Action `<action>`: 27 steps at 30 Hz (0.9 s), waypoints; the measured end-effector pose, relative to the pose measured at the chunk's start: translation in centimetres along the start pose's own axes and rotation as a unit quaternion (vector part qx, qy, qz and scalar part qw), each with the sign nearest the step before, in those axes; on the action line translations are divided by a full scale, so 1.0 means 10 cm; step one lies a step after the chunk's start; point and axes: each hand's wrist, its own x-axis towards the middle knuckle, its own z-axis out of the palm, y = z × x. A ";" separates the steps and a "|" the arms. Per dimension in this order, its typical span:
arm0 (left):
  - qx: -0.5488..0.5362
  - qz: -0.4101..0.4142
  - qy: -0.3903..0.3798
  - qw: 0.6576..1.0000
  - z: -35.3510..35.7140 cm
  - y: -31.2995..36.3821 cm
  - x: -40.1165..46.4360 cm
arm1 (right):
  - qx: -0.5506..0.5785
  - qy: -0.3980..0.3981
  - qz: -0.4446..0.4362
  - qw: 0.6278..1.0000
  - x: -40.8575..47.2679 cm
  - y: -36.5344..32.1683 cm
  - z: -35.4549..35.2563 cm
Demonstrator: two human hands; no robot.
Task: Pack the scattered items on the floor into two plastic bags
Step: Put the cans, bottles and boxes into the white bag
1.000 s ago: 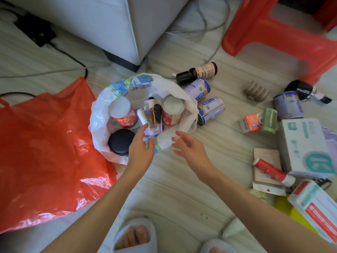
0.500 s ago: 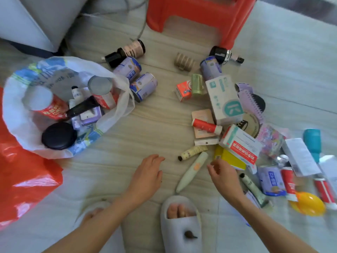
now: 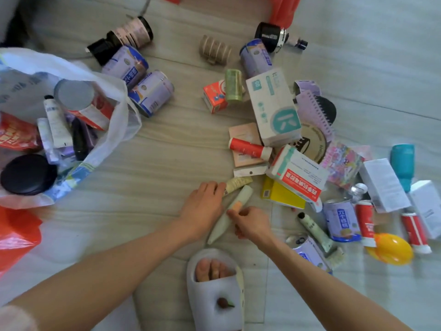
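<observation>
A: Since both hands are down on the floor, which items are they on?

B: Left hand [image 3: 202, 204] has its fingers curled on the cap end of a small cream tube [image 3: 237, 183]. Right hand [image 3: 250, 222] pinches the long pale green tube [image 3: 235, 206] near its orange label. Both tubes lie on the floor just in front of the slipper [image 3: 216, 290], well apart from the white bag [image 3: 114, 120] at left.

A: Handling?

B: My guess is that both are light, soft plastic, squeezable and a bit slick. Take the long one mid-body so it doesn't tip, and the short one at the cap, the stiffest part. Neither looks fragile.

A: Counts?

B: Two bags: the white one, open and part filled, and the red bag [image 3: 16, 230] beside it, flat, with nothing visible in it. Purple cans loose on the floor: I count five, two by the white bag [image 3: 152, 91], one up top [image 3: 256, 57], two near the right forearm [image 3: 340, 219]. Red-and-white tubes: three, one on the pink card [image 3: 249, 149] and two at far right [image 3: 415, 231]. One more pale tube with a black cap [image 3: 313, 229]. Dark bottles: two. One yellow egg-shaped thing [image 3: 391, 248], one teal bottle [image 3: 403, 163]. Boxes roughly six, but they overlap so that's loose

A: Inside the white bag?

B: One red can, one black lid, a few tubes, too jumbled to count
</observation>
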 end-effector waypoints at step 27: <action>-0.540 -0.361 0.240 0.721 -0.91 -1.20 -1.84 | 0.192 -0.195 -0.095 0.957 -1.00 -1.46 0.66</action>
